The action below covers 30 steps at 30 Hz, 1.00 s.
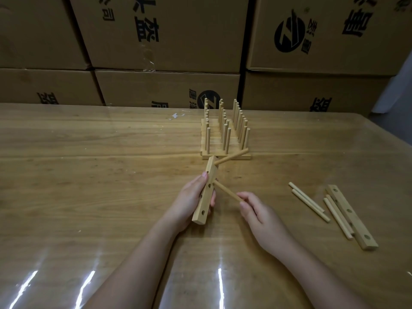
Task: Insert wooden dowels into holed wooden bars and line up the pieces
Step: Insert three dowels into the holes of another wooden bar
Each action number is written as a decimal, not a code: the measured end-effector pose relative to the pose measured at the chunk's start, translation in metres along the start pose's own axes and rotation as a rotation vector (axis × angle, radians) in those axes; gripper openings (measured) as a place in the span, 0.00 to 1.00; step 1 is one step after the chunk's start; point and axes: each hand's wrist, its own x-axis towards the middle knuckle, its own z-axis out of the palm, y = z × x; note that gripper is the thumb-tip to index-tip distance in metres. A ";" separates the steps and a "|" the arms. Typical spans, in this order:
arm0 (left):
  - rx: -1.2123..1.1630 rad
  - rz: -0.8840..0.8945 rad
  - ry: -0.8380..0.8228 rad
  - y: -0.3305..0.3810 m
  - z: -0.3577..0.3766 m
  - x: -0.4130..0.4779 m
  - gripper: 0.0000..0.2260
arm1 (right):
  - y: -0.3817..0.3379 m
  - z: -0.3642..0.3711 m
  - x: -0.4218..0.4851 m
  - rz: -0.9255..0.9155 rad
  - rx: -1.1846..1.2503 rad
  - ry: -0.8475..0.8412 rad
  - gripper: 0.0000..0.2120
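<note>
Your left hand [191, 198] grips the holed bar [206, 190] tilted above the tabletop [100, 166], exposing its holes, while your right hand [256, 210] pinches a dowel [227, 192] angled at the middle one.

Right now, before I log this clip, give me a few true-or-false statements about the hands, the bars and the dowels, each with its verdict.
1. The left hand grips a holed bar. True.
2. The right hand holds nothing. False: its fingers pinch a dowel whose far end meets the holed bar near its middle.
3. The holed bar has no dowel in it yet. False: an inserted dowel already sticks out near its far end.
4. A spare bar lies on the table to the right, with loose dowels beside it. True.
5. The finished pieces at the back have their dowels lying flat. False: they stand upright.
</note>
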 end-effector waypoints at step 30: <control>0.171 0.082 0.014 -0.002 0.007 -0.005 0.12 | -0.017 -0.016 -0.009 -0.253 -0.478 0.115 0.12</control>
